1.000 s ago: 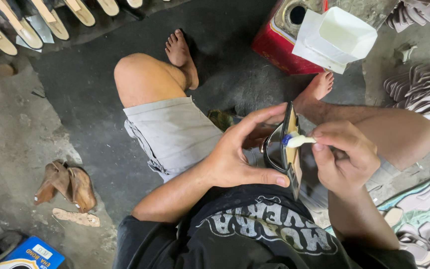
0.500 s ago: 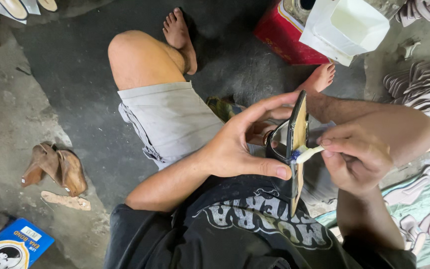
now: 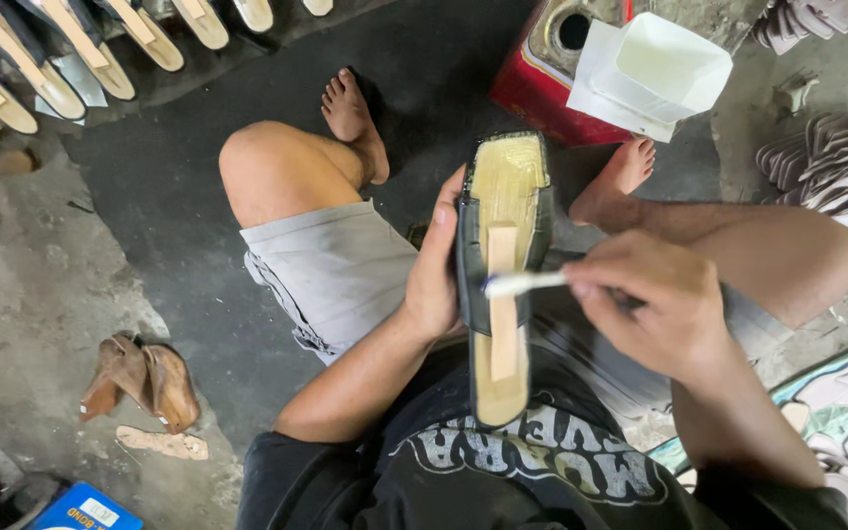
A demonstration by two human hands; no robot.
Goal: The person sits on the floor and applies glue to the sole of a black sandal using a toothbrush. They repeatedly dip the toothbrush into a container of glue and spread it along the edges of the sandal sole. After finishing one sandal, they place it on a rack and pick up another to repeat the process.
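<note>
- A row of unfinished shoe soles (image 3: 71,49) lies along the top left edge of the dark floor, tan insoles facing up.
- A pair of worn brown leather pieces (image 3: 144,381) sits on the concrete at lower left, with a pale sole cut-out (image 3: 161,444) just beside them and a blue box (image 3: 85,510) at the bottom edge.
- The person sits on the floor in grey shorts, bare feet forward, one knee raised.
- The left hand (image 3: 436,275) clasps the side of an upturned shoe (image 3: 503,265), fingers wrapped on its black edge; the shoe is held above the lap between both hands, toe pointing away, its tan bottom and a wooden shank strip facing the camera.
- The right hand (image 3: 664,309) pinches a small white-handled brush (image 3: 524,284), whose tip touches the shoe's bottom near the middle.
- A red can (image 3: 532,83) with a white paper funnel (image 3: 655,69) stands beyond the shoe, near the right foot.
- Stacks of grey shoe parts (image 3: 831,162) lie at right.
</note>
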